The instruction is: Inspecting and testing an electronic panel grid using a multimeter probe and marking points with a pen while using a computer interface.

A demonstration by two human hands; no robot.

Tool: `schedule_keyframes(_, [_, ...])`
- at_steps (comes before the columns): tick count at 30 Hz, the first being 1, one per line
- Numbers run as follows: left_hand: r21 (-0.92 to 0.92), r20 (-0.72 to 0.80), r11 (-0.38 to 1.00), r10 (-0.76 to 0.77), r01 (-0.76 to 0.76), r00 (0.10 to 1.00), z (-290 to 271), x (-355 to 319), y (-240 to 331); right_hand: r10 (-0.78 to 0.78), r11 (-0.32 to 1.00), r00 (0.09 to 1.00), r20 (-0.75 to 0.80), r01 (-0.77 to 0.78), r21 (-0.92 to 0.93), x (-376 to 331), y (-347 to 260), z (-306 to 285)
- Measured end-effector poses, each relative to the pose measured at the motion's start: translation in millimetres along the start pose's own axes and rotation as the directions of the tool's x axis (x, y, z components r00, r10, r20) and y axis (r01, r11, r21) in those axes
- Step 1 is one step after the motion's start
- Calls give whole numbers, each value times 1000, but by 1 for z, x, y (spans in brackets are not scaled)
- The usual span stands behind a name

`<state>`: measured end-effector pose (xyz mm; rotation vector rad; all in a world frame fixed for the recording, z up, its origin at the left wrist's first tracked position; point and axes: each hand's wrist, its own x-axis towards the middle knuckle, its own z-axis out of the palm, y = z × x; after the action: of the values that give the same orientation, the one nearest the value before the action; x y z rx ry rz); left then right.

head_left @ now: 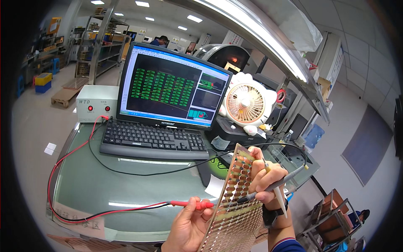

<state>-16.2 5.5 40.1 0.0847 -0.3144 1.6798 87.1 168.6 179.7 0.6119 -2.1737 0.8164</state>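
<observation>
A panel of small brown circuit boards (231, 210) stands tilted between my hands, its patterned face turned right. My left hand (189, 224) is closed around a red test probe (184, 203), whose front end meets the panel's left side; whether it touches is hard to see. My right hand (268, 178) is closed on a black test probe (275, 185) that points at the patterned face. A pale pointed tool (279, 201), perhaps tweezers, is also in that hand. One fingertip of it lies by the panel's upper edge.
A monitor (168, 84) showing rows of green shapes stands behind a black keyboard (155, 140) on the green-topped bench (126, 185). Leads run from a white box (97, 103) with red terminals. A white fan (245, 103) sits on a black printer (228, 134). A lamp (260, 33) hangs above.
</observation>
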Motion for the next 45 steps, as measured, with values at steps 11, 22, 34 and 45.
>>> schedule_keyframes(11, [401, -222, 914, 155, -55, 963, 21, -7, 8, -25, 999, 1000, -10, 25, -48, -3, -8, -4])
schedule_keyframes(22, [513, -43, 850, 166, -121, 985, 44, -9, 18, -82, 986, 991, -102, 65, -157, -6, -32, -6])
schedule_keyframes(34, [555, -125, 830, 149, -55, 981, 39, -12, 15, -123, 978, 952, -281, 69, -196, -14, -52, 0])
schedule_keyframes(45, [355, -7, 934, 53, -47, 999, 45, -8, -13, -96, 969, 980, -176, 52, -240, -11, -68, -10])
